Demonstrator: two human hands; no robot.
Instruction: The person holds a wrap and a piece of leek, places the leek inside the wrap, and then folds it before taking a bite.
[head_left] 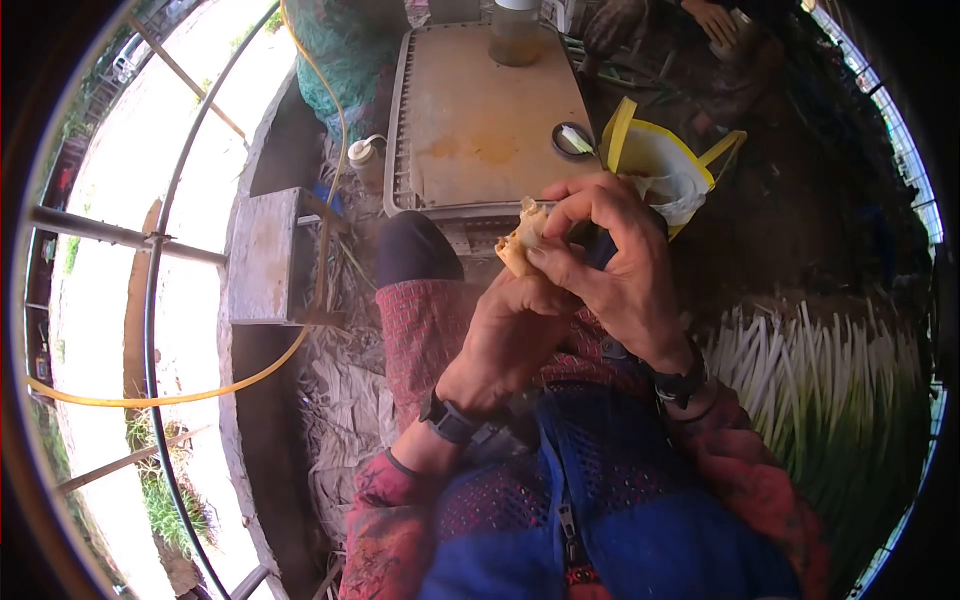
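In front of my lap, both hands hold a pale, bread-like piece of food [520, 242] with torn, browned edges. My left hand [515, 330] is closed on it from below, the thumb against its lower part. The thumb and fingers of my right hand [622, 262] pinch it from the right side. Part of the food is hidden behind the fingers. A dark band is on each wrist. Just past my right hand stands a yellow-rimmed plastic bag [680, 150] with loop handles, its inside only partly seen.
A tan tabletop [480, 110] ahead bears a glass jar [516, 45] and a black ring-shaped item [572, 142]. Green onions [820, 390] lie at right. A yellow hose [190, 398] loops by a wooden box [265, 255] at left. Another person's hand [712, 22] shows top right.
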